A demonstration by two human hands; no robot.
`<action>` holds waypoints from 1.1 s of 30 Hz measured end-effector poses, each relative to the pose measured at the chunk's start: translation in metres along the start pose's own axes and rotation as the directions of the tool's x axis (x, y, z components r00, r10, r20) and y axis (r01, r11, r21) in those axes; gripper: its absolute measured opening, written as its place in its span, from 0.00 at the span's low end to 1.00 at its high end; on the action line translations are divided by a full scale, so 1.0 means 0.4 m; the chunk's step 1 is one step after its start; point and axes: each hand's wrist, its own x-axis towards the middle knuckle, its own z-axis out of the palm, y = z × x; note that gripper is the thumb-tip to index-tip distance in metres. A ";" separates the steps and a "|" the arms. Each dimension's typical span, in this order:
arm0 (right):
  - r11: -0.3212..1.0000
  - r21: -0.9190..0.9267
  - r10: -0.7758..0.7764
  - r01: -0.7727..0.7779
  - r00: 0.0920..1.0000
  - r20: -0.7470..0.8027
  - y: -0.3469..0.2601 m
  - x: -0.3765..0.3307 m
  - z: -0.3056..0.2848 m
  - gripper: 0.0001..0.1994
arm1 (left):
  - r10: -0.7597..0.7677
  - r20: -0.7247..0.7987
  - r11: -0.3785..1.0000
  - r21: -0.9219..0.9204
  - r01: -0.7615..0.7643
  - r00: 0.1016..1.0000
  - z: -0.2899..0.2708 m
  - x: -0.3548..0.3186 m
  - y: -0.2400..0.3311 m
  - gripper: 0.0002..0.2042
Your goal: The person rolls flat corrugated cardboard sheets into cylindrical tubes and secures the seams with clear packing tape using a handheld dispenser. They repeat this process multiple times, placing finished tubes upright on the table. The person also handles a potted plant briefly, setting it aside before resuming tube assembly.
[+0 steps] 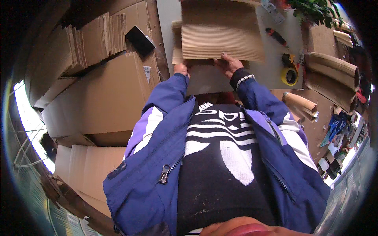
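Note:
A ridged brown corrugated cardboard sheet (222, 35) lies over the pale tabletop (197, 80), in front of me. My right hand (229, 65) is closed on its near edge, with the thumb on top and fingers going underneath. My left hand (182, 70) is at the near left corner, closed on the edge of a second cardboard piece (176, 55) that sticks out from under the ridged sheet. Most of the left fingers are hidden beneath the cardboard.
Right of the sheet lie a red and black utility knife (276, 36) and a yellow tape dispenser (290, 72). A leafy plant (315, 11) is at the far right. Curved cardboard pieces (332, 72) stand beyond. Stacked cardboard (98, 94) fills the left, with a black flat rectangle (139, 41) on it.

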 end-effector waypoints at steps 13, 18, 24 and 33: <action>0.967 -0.244 -0.062 0.078 0.995 0.072 0.052 0.059 0.032 0.15 | -0.147 0.020 0.978 -0.144 0.148 0.989 0.050 -0.098 0.014 0.12; 0.999 0.005 -0.031 0.031 0.998 -0.046 0.016 -0.002 0.062 0.15 | -0.098 0.094 0.955 -0.272 0.120 0.991 0.043 -0.052 -0.009 0.13; 0.993 0.118 0.014 -0.007 0.998 -0.057 0.037 -0.010 0.052 0.17 | 0.035 0.138 0.983 0.174 -0.059 0.990 0.043 -0.010 -0.019 0.13; 0.997 -0.055 0.043 -0.051 0.989 -0.140 0.029 -0.019 0.045 0.12 | -0.273 0.175 0.923 -0.230 0.309 0.946 0.097 -0.083 0.035 0.14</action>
